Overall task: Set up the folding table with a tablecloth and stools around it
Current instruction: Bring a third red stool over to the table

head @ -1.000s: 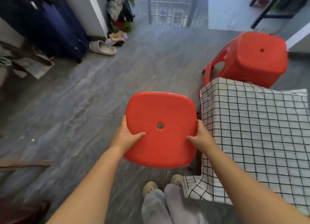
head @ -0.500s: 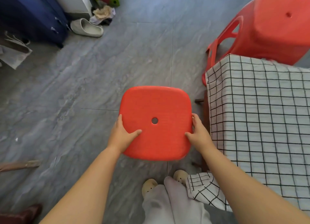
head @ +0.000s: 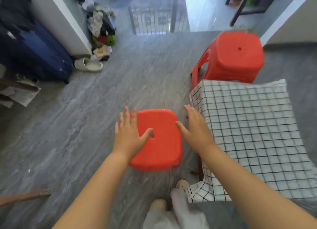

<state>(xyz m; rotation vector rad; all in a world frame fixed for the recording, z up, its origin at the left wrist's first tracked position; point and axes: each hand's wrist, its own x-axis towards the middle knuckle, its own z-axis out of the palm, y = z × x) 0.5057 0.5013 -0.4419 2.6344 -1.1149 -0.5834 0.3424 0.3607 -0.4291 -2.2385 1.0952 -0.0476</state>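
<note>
A red plastic stool (head: 159,139) stands on the grey floor just left of the folding table, which is covered by a white tablecloth with a black grid (head: 248,136). My left hand (head: 128,136) hovers over the stool's left edge with fingers spread and straight. My right hand (head: 195,127) is spread over the stool's right edge, beside the cloth's corner. Neither hand holds anything. A second red stool (head: 235,57) stands beyond the table's far side.
A dark blue suitcase (head: 34,53) stands at the left wall, with a pale slipper (head: 89,65) and a pile of clothes (head: 101,26) near it. A metal grid gate (head: 154,21) is at the back. My feet (head: 171,194) are below the stool.
Both hands gripped the stool's sides a moment ago; now they have let go and spread open above it. The stool sits lower, on the floor beside the table.
</note>
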